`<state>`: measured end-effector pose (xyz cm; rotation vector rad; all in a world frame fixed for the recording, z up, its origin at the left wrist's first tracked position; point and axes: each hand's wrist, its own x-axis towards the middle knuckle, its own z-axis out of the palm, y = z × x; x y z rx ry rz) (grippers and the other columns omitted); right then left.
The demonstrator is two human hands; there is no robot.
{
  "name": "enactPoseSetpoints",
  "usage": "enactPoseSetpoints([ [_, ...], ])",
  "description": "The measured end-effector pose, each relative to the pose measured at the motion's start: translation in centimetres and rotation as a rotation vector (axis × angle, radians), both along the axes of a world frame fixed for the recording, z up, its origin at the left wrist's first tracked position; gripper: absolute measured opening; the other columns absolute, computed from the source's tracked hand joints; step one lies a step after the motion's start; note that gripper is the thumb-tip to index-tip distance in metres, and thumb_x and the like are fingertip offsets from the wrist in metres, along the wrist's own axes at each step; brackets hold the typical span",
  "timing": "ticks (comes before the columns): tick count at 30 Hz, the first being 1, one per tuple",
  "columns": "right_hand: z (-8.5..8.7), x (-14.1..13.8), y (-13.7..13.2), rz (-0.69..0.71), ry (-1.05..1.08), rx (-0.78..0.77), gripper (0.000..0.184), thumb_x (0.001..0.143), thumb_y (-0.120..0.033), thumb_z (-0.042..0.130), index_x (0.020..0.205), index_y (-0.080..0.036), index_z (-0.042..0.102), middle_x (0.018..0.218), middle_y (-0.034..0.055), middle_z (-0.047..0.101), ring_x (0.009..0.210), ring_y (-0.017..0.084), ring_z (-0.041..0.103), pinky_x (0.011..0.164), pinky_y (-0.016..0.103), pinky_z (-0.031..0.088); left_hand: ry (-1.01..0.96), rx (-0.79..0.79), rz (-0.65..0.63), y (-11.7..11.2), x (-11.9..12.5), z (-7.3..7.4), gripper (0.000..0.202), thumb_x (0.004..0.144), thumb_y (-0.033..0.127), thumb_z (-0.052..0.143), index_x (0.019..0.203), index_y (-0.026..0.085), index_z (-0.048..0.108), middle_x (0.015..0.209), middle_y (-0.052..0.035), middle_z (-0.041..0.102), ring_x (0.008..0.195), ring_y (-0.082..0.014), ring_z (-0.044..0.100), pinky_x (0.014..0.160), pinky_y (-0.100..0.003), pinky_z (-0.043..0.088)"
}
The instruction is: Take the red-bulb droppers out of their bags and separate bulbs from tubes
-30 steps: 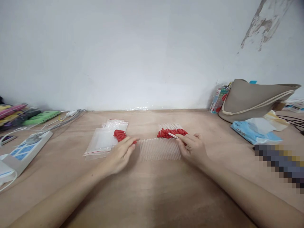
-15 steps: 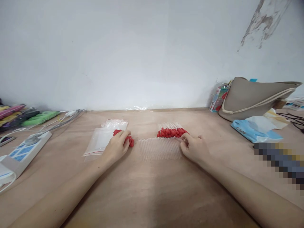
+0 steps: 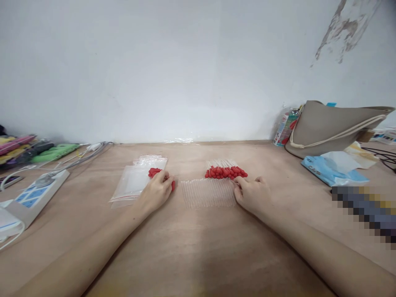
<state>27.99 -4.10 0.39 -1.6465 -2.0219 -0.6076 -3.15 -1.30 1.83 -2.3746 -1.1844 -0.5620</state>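
Btwn L hand (image 3: 158,189) & R hand (image 3: 254,194), clear tubes (image 3: 208,193) block low pass; free rm on tabletop (image 3: 185,247) bodyward.

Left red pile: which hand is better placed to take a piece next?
Left, I'd say: the left hand covers part of the red pile, while the right hand is at the right end of the clear sticks.

Red tips (image 3: 226,172); whitish sticks (image 3: 221,163)
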Motion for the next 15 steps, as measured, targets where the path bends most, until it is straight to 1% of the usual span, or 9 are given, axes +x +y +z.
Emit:
enactPoseSetpoints([
  [2, 0.0, -0.2, -0.2, 0.019, 0.008, -0.003, 0.021, 0.078, -0.021, 0.041, 0.077, -0.018, 0.062, 0.066, 0.0031, 0.066, 0.055, 0.013, 0.053, 0.069, 0.032, 0.021, 0.033, 0.005, -0.004, -0.2, 0.1, 0.0, 0.025, 0.086, 0.015, 0.035, 0.093, 0.013, 0.058, 0.090, -0.0103, 0.049, 0.079, -0.0176, 0.050, 0.071, -0.030, 0.045],
  [7, 0.0, -0.5, -0.6, 0.063, 0.022, -0.043, 0.021, 0.074, -0.016, 0.042, 0.079, -0.018, 0.062, 0.073, 0.0032, 0.066, 0.063, 0.014, 0.055, 0.070, 0.031, 0.021, 0.091, 0.004, -0.023, -0.7, 0.2, 0.2, 0.030, 0.083, 0.009, 0.034, 0.101, 0.016, 0.057, 0.090, -0.0103, 0.056, 0.084, -0.0212, 0.051, 0.073, -0.034, 0.042],
  [10, -0.1, -0.7, -0.6, 0.061, 0.045, -0.081, 0.023, 0.074, -0.016, 0.041, 0.082, -0.018, 0.063, 0.078, 0.0038, 0.066, 0.067, 0.015, 0.055, 0.070, 0.031, 0.022, 0.101, 0.019, -0.033, -1.0, 0.2, 0.5, 0.028, 0.081, 0.012, 0.038, 0.101, 0.017, 0.058, 0.092, -0.0093, 0.060, 0.086, -0.0226, 0.052, 0.076, -0.036, 0.040],
  [15, 0.0, -0.9, -0.8, 0.052, 0.068, -0.108, 0.025, 0.072, -0.014, 0.042, 0.085, -0.018, 0.063, 0.083, 0.0053, 0.066, 0.076, 0.016, 0.055, 0.070, 0.031, 0.023, 0.028, -0.029, -0.053, -1.5, 0.1, 1.1, 0.028, 0.074, 0.015, 0.044, 0.097, 0.019, 0.059, 0.094, -0.0071, 0.063, 0.087, -0.0225, 0.054, 0.084, -0.039, 0.036],
])
